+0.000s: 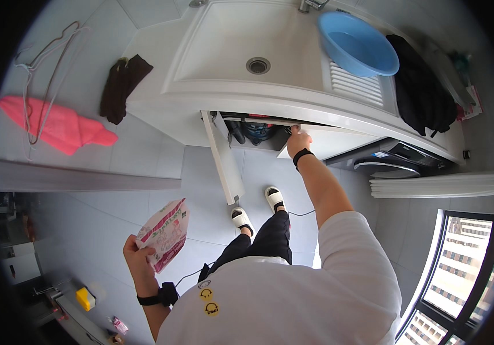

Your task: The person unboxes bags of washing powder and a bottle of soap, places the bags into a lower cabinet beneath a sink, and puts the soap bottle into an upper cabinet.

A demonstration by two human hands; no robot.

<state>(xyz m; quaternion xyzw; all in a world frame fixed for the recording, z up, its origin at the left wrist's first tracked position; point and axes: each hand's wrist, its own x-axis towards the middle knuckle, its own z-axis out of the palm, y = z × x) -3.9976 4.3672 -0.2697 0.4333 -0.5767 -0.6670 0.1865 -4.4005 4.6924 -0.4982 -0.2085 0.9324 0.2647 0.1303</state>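
Note:
My left hand is closed on the edge of a flat pink-and-white printed bag, held out over the floor on my left. Ahead, my right hand grips the top edge of the white right-hand cabinet door under the sink; its fingertips are partly hidden. That door stands partly open. The left-hand cabinet door is swung wide toward me. Between the doors, the cabinet holds dark items and a rounded bluish thing that I cannot make out.
Above the cabinet is a white sink with a blue basin on its ribbed right side. Dark cloth lies beyond it. A washing machine stands at right. Hangers, a pink towel and a brown cloth hang at left.

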